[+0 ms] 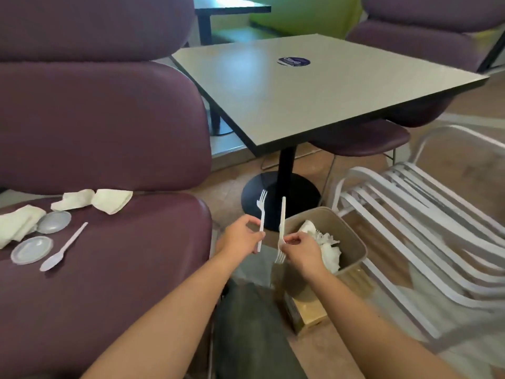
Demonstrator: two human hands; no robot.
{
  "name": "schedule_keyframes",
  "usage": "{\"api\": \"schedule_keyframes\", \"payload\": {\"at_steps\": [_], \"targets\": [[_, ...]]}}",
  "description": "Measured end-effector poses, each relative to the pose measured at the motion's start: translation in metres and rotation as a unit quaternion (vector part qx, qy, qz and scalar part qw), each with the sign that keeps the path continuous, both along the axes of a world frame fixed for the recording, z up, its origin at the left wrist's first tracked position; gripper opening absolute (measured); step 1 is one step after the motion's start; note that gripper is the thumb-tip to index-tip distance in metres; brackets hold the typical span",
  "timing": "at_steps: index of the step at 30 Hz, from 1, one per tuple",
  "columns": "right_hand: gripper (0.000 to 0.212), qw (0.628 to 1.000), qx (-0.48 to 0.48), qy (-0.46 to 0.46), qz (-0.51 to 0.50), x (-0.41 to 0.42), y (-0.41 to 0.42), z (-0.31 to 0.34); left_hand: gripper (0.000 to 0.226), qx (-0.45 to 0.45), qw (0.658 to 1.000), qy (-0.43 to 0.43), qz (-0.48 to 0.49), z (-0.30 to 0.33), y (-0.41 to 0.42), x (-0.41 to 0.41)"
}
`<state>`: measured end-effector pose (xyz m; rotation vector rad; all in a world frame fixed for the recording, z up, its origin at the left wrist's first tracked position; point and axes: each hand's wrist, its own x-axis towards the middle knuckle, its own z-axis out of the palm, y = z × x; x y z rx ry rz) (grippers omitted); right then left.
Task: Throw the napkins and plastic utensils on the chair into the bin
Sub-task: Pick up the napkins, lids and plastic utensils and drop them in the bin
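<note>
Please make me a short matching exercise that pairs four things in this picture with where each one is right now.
Things:
1. fork with tines up
2. fork with tines down
3. spoon
4. crumpled white waste

Places:
A. lying on the purple chair seat
B. inside the beige bin
C. pinched in the left hand
D. pinched in the right hand

Pairs: 1-C, 2-D, 3-A, 4-B
</note>
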<state>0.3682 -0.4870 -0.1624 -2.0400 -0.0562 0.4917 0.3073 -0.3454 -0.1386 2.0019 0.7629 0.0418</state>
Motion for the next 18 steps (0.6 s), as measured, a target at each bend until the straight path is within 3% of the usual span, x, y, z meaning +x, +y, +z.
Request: {"api": "schedule_keyframes", "payload": {"at_steps": [6,14,18], "targets": [[0.014,0.995,-0.074,0.013,-0.071,0.038,-0.058,-0.02,0.018,-0.001,0.998,0.028,-0.055,-0.027,-0.059,0.047],[0.015,0.979,-0.194,-0.039,-0.054,0.092,-0.091,-0.021,0.021,-0.005,0.993,0.069,-0.091,-0.053,-0.097,0.098],[0.022,0.969,-0.242,-0.054,-0.003,0.104,-0.095,-0.026,0.055,0.037,0.99,0.073,-0.111,-0.054,-0.105,0.118]]}}
